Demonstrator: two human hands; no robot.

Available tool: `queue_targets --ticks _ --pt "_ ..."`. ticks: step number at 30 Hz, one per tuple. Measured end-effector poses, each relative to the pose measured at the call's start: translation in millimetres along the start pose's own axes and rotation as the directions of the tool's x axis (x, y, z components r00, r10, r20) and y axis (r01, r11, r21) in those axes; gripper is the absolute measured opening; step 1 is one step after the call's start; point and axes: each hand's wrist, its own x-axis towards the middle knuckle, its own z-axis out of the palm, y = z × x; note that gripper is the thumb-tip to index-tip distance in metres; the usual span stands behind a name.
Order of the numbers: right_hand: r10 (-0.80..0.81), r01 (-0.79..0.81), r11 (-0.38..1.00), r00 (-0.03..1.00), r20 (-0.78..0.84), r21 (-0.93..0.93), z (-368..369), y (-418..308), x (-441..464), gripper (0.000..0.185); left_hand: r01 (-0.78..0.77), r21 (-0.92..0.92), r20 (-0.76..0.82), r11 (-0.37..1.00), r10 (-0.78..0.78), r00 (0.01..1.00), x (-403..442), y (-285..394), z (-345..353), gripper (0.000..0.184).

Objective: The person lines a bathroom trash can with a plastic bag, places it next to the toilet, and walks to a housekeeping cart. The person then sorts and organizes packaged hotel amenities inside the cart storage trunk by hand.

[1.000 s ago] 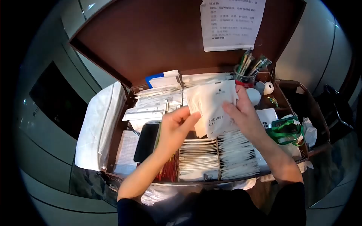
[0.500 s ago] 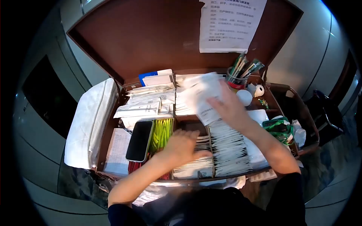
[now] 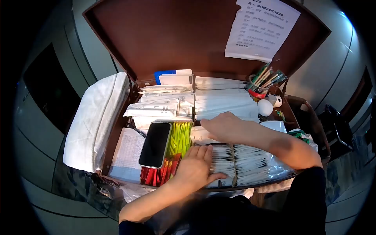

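Note:
My left hand (image 3: 192,167) lies over a row of upright white paper packets (image 3: 224,160) at the front middle of an open brown case. Its fingers are stretched out together, with the thumb apart. Just behind it, my right hand (image 3: 227,128) is bent over a cream-white packet (image 3: 200,135) in the middle compartment. The fingers close at that packet's back edge, and their tips are partly hidden. More thin white packets (image 3: 250,164) stand in the row to the right. Green and yellow sachets (image 3: 180,137) and red sachets (image 3: 160,172) fill the compartment left of my hands.
A phone (image 3: 155,145) rests on the left front compartments beside a printed sheet (image 3: 127,152). Folded white cloth (image 3: 96,121) leans outside the left wall. At the back right stands a jar of wrapped sticks (image 3: 260,86). The raised lid (image 3: 176,43) carries a paper notice (image 3: 260,31).
My right hand has come down and toward me, bringing the white packet from above the back compartments into the middle one. My left hand stays on the front packets. The view has shifted slightly.

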Motion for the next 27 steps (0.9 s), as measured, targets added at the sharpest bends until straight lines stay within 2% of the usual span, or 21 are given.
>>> queue_targets --ticks 1,5,7,9,11,14,15,17,19,21,22,25,26,27 --pt "-0.018 0.019 1.0 0.999 0.048 -0.025 3 -1 4 0.023 -0.004 -0.013 -0.033 1.0 0.004 0.999 -3 -2 1 0.079" --pt "-0.082 0.086 0.994 0.994 0.071 -0.063 18 1 11 0.022 -0.028 -0.025 -0.1 0.999 0.025 0.995 -8 -6 4 0.078" --pt "0.017 -0.013 0.988 1.0 -0.026 0.151 28 4 3 0.024 -0.034 -0.016 -0.156 0.999 0.031 0.987 -8 -6 7 0.076" --pt "0.055 -0.044 0.981 0.997 -0.051 0.19 41 -4 -2 0.027 -0.038 -0.004 -0.173 0.999 0.036 0.984 -8 -5 5 0.073" --pt "0.079 -0.081 0.963 0.997 0.017 0.257 44 0 -7 0.029 -0.04 0.006 -0.175 0.999 0.041 0.984 -10 -3 -2 0.071" --pt "0.023 -0.036 0.993 0.994 0.111 0.11 35 -2 -11 0.035 -0.019 -0.014 -0.125 1.0 0.017 0.992 -16 -4 -22 0.067" --pt "0.032 -0.045 0.992 0.993 0.112 0.117 26 -2 -8 0.035 -0.027 -0.018 -0.116 0.999 0.024 0.993 -16 -6 -27 0.067" --pt "0.034 -0.092 0.97 0.967 0.254 0.223 11 0 -2 0.044 0.019 0.118 -0.108 0.993 -0.006 0.994 -12 -15 -37 0.067" --pt "0.034 -0.085 0.975 0.97 0.241 0.206 33 6 -1 0.048 0.016 0.183 -0.158 0.983 0.013 0.987 -8 -23 -41 0.067" --pt "-0.033 0.029 0.998 0.995 0.089 0.051 46 5 -4 0.048 -0.009 0.261 -0.104 0.965 0.038 0.994 -4 -27 -47 0.071" --pt "-0.042 0.04 0.998 0.997 0.059 0.038 47 7 -5 0.049 -0.02 0.245 -0.091 0.969 0.043 0.995 -1 -29 -48 0.072" --pt "-0.14 0.131 0.988 0.983 0.117 0.08 38 1 -18 0.054 -0.069 0.201 -0.06 0.977 0.082 0.995 3 -34 -50 0.076" --pt "-0.148 0.138 0.985 0.984 0.097 0.103 42 7 -21 0.058 -0.101 0.192 -0.052 0.976 0.113 0.992 6 -36 -50 0.083" --pt "-0.146 0.135 0.985 0.985 0.094 0.109 43 6 -19 0.058 -0.105 0.192 -0.045 0.976 0.116 0.992 10 -37 -47 0.083"
